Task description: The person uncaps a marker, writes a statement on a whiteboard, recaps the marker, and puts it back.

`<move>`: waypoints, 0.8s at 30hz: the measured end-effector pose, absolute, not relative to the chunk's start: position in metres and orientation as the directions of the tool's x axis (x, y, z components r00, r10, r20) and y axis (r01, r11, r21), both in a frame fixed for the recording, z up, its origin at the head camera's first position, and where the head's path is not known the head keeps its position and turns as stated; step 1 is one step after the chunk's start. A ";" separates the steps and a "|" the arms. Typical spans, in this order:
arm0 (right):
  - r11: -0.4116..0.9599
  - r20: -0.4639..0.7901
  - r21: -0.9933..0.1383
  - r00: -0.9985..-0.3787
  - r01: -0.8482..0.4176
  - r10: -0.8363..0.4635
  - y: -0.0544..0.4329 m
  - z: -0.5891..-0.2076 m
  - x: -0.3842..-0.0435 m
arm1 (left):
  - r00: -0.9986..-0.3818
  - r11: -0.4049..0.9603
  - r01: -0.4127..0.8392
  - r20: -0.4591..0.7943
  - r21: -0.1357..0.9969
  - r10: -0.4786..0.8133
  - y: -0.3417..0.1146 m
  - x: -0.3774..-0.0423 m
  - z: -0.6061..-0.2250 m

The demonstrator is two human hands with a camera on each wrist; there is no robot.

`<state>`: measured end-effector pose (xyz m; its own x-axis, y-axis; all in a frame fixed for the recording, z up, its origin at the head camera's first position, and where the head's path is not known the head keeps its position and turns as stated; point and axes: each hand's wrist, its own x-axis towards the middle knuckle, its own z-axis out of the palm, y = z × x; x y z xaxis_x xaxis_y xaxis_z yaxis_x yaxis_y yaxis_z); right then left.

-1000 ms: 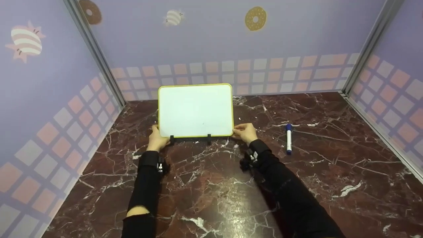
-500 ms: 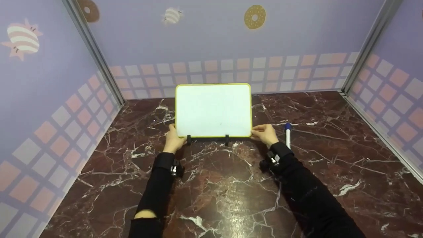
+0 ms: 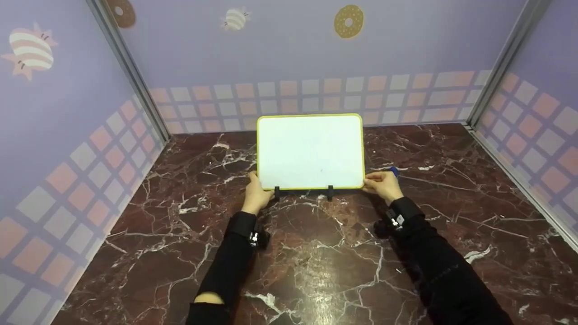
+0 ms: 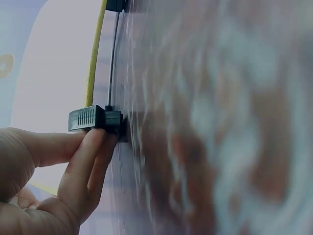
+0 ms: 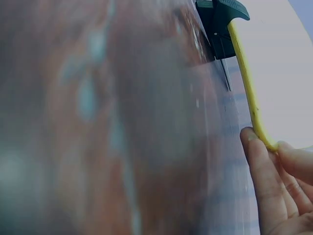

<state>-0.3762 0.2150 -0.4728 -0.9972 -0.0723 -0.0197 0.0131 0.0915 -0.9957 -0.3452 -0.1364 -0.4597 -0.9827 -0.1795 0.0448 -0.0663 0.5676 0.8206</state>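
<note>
A whiteboard (image 3: 310,151) with a yellow rim stands upright, slightly tilted, on a black stand (image 3: 303,192) with two small front feet. At its lower left corner my left hand (image 3: 257,195) grips board and stand; in the left wrist view its fingertips (image 4: 96,136) press against a black foot (image 4: 93,118). My right hand (image 3: 384,186) pinches the lower right corner, thumb on the white face and fingers around the yellow edge (image 5: 252,98). Behind the right hand only the blue cap of a marker (image 3: 394,171) shows; its body is hidden.
Everything rests on a dark red marbled tabletop (image 3: 311,253). Purple panels with pink and white squares enclose it at the back (image 3: 289,49), left (image 3: 49,135) and right (image 3: 546,108). Grey metal posts mark the corners.
Both hands have carried the whiteboard and its stand to the right across the table. The right hand and forearm now cover most of the marker, which was fully visible before.
</note>
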 end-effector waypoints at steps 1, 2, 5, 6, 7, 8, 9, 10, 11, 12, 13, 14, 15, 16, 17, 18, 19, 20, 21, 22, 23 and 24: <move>0.101 -0.023 -0.995 -0.998 0.017 -0.065 0.217 -0.473 -0.375 | -0.983 0.567 -0.063 0.046 0.821 -0.177 -0.134 -0.343 -0.460; 0.108 -0.025 -0.994 -0.998 0.018 -0.062 0.220 -0.473 -0.374 | -0.982 0.570 -0.055 0.057 0.820 -0.178 -0.131 -0.342 -0.460; 0.125 -0.025 -0.992 -0.998 0.018 -0.052 0.226 -0.473 -0.371 | -0.982 0.572 -0.040 0.072 0.819 -0.172 -0.124 -0.336 -0.460; 0.132 -0.025 -0.991 -0.998 0.017 -0.054 0.227 -0.473 -0.369 | -0.982 0.570 -0.037 0.075 0.821 -0.171 -0.122 -0.333 -0.460; 0.134 -0.025 -0.991 -0.998 0.018 -0.053 0.229 -0.473 -0.368 | -0.982 0.569 -0.035 0.076 0.821 -0.171 -0.121 -0.331 -0.461; 0.136 -0.026 -0.991 -0.998 0.019 -0.052 0.230 -0.473 -0.367 | -0.982 0.566 -0.035 0.076 0.824 -0.171 -0.120 -0.329 -0.461; 0.139 -0.028 -0.990 -0.998 0.020 -0.052 0.231 -0.473 -0.365 | -0.982 0.569 -0.034 0.078 0.822 -0.172 -0.119 -0.327 -0.462; 0.142 -0.028 -0.990 -0.998 0.020 -0.056 0.233 -0.473 -0.364 | -0.981 0.571 -0.034 0.082 0.820 -0.176 -0.118 -0.325 -0.463; 0.148 -0.027 -0.989 -0.998 0.018 -0.059 0.234 -0.473 -0.362 | -0.980 0.574 -0.033 0.086 0.818 -0.178 -0.117 -0.323 -0.463; 0.155 -0.024 -0.988 -0.998 0.014 -0.063 0.235 -0.473 -0.360 | -0.980 0.573 -0.031 0.088 0.819 -0.180 -0.117 -0.321 -0.464; 0.159 -0.019 -0.987 -0.998 0.008 -0.067 0.236 -0.472 -0.357 | -0.980 0.569 -0.031 0.087 0.822 -0.179 -0.116 -0.319 -0.465; 0.162 -0.014 -0.987 -0.997 0.002 -0.071 0.237 -0.473 -0.355 | -0.980 0.565 -0.029 0.087 0.825 -0.177 -0.115 -0.317 -0.465; 0.163 -0.009 -0.987 -0.997 -0.003 -0.074 0.238 -0.473 -0.353 | -0.981 0.566 -0.024 0.090 0.824 -0.173 -0.115 -0.315 -0.465; 0.162 -0.003 -0.987 -0.997 -0.010 -0.078 0.240 -0.473 -0.351 | -0.982 0.562 -0.025 0.085 0.827 -0.169 -0.114 -0.313 -0.465; 0.160 0.003 -0.987 -0.997 -0.016 -0.083 0.241 -0.474 -0.349 | -0.984 0.558 -0.024 0.080 0.830 -0.162 -0.113 -0.311 -0.465; 0.155 0.006 -0.988 -0.996 -0.019 -0.084 0.243 -0.474 -0.347 | -0.985 0.555 -0.021 0.079 0.831 -0.155 -0.113 -0.309 -0.465; 0.149 0.010 -0.989 -0.996 -0.022 -0.086 0.244 -0.475 -0.345 | -0.986 0.558 -0.014 0.083 0.830 -0.148 -0.112 -0.307 -0.465; 0.142 0.012 -0.990 -0.996 -0.024 -0.088 0.246 -0.475 -0.343 | -0.986 0.560 -0.008 0.086 0.829 -0.141 -0.111 -0.305 -0.465; 0.140 0.015 -0.990 -0.996 -0.028 -0.092 0.248 -0.476 -0.341 | -0.987 0.561 -0.002 0.090 0.828 -0.135 -0.111 -0.304 -0.465; 0.140 0.018 -0.990 -0.995 -0.032 -0.096 0.249 -0.476 -0.340 | -0.987 0.561 0.003 0.093 0.828 -0.132 -0.110 -0.302 -0.465; 0.139 0.020 -0.990 -0.995 -0.034 -0.101 0.250 -0.476 -0.338 | -0.987 0.560 0.008 0.097 0.829 -0.129 -0.110 -0.301 -0.465; 0.137 0.021 -0.990 -0.994 -0.035 -0.103 0.251 -0.476 -0.337 | -0.987 0.559 0.011 0.099 0.829 -0.127 -0.110 -0.300 -0.465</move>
<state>-0.3370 0.2506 -0.4756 -0.9944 -0.1034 0.0213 -0.0354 0.1368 -0.9900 -0.2998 -0.1096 -0.4647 -0.9869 -0.1271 0.0989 0.0111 0.5589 0.8292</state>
